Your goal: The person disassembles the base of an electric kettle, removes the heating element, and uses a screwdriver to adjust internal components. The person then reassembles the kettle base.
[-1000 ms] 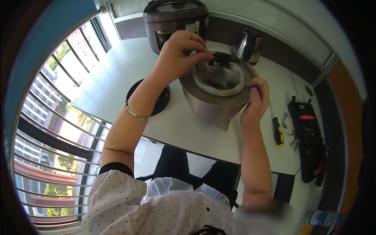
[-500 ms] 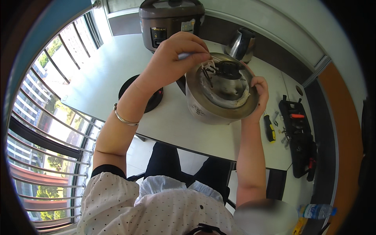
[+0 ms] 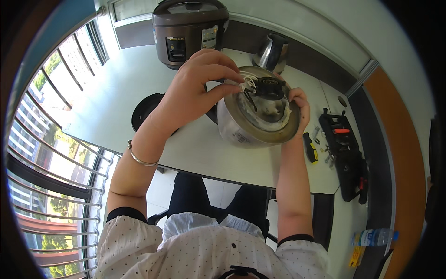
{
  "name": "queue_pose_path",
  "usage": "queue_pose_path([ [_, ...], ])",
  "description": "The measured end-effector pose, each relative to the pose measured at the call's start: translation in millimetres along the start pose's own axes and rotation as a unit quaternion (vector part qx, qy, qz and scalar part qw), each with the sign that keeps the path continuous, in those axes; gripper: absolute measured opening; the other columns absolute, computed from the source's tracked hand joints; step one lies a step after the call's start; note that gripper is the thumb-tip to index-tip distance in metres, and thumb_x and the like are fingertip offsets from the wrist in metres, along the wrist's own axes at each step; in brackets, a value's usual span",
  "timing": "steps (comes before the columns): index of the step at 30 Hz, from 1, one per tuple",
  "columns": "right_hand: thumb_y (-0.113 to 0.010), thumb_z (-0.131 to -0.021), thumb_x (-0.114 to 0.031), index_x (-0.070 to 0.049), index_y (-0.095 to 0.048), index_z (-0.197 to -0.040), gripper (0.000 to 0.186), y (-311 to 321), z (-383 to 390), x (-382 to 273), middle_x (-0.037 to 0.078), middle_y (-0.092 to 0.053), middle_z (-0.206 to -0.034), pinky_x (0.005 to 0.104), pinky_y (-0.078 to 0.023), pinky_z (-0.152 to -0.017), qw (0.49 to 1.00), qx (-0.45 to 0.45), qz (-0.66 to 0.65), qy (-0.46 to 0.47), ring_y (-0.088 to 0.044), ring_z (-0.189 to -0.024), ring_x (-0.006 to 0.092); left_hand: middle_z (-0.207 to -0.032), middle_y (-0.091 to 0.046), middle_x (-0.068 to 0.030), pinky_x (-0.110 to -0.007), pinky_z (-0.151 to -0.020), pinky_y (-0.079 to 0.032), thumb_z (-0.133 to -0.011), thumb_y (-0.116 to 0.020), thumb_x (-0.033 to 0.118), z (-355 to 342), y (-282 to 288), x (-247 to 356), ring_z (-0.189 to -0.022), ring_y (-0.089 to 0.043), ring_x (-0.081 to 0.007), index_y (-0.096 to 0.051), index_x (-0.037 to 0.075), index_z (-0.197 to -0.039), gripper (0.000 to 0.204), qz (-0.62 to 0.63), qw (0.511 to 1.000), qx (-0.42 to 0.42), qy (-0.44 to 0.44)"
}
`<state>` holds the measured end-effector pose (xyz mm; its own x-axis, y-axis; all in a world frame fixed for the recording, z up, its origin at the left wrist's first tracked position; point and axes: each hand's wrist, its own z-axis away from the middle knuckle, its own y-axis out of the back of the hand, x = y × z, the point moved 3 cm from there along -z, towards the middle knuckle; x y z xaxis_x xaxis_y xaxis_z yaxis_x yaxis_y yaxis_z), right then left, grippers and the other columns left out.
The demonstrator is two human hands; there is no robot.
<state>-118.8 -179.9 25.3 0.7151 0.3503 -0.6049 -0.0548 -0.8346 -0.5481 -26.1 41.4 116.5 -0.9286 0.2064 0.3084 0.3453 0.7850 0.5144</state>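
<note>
An upturned metal electric kettle point(image 3: 237, 132) is tilted above the table, its opened underside facing up. A black connector point(image 3: 270, 88) sits in the underside, with thin white wires point(image 3: 251, 80) and black-sleeved leads point(image 3: 249, 100) beside it. My left hand point(image 3: 202, 83) reaches over the kettle's left side, thumb and forefinger closed on the white wires at the fingertips. My right hand point(image 3: 301, 109) wraps round the right rim of the kettle, steadying it. The kettle's dark handle shows partly under my left wrist. A black round part point(image 3: 145, 111) lies on the table, partly hidden by my left forearm.
A brown rice cooker point(image 3: 188, 35) and a shiny metal kettle point(image 3: 271, 52) stand at the back. To the right lie a yellow-black screwdriver point(image 3: 310, 149), several small metal parts point(image 3: 329, 156) and an open black tool case point(image 3: 341, 144). A water bottle point(image 3: 374, 237) is at lower right.
The kettle has tipped a little, so the connector's round face shows more. My left fingers have shifted lower beside the connector, and more of the white wires shows. My right hand keeps its hold.
</note>
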Motion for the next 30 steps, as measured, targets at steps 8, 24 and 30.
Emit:
queue_pose_path([
  [8, -0.033, -0.084, -0.017, -0.005, -0.044, -0.08, 0.017, 10, -3, 2, 0.03, -0.042, -0.133, 0.0478, -0.039, -0.102, 0.999, -0.029, 0.016, -0.011, -0.045, -0.119, 0.0401, -0.092, -0.061, -0.007, -0.036, -0.083, -0.045, -0.072, -0.072, 0.007, -2, -6, 7, -0.094, -0.055, -0.0259, -0.069, 0.004, -0.088, 0.016, -0.011, 1.0, 0.023, -0.017],
  [24, -0.037, -0.079, -0.009, -0.003, -0.044, -0.073, 0.011, 10, -3, -3, 0.03, -0.051, -0.126, 0.0281, -0.041, -0.091, 0.998, 0.022, -0.046, -0.035, -0.052, -0.098, 0.0245, -0.108, -0.062, -0.0108, -0.037, -0.092, -0.043, -0.064, -0.077, 0.008, -16, -20, 26, -0.107, -0.055, -0.0288, -0.067, 0.0, -0.101, 0.039, -0.055, 0.997, -0.029, -0.039],
  [30, -0.039, -0.079, -0.009, -0.003, -0.046, -0.072, 0.011, 15, -3, 0, 0.024, -0.057, -0.114, 0.0258, -0.041, -0.085, 0.998, 0.045, -0.007, -0.035, -0.052, -0.09, 0.0202, -0.111, -0.063, -0.0139, -0.041, -0.095, -0.041, -0.068, -0.075, 0.011, -27, -25, 37, -0.112, -0.055, -0.0309, -0.066, 0.001, -0.104, 0.038, -0.078, 0.993, -0.068, -0.048],
])
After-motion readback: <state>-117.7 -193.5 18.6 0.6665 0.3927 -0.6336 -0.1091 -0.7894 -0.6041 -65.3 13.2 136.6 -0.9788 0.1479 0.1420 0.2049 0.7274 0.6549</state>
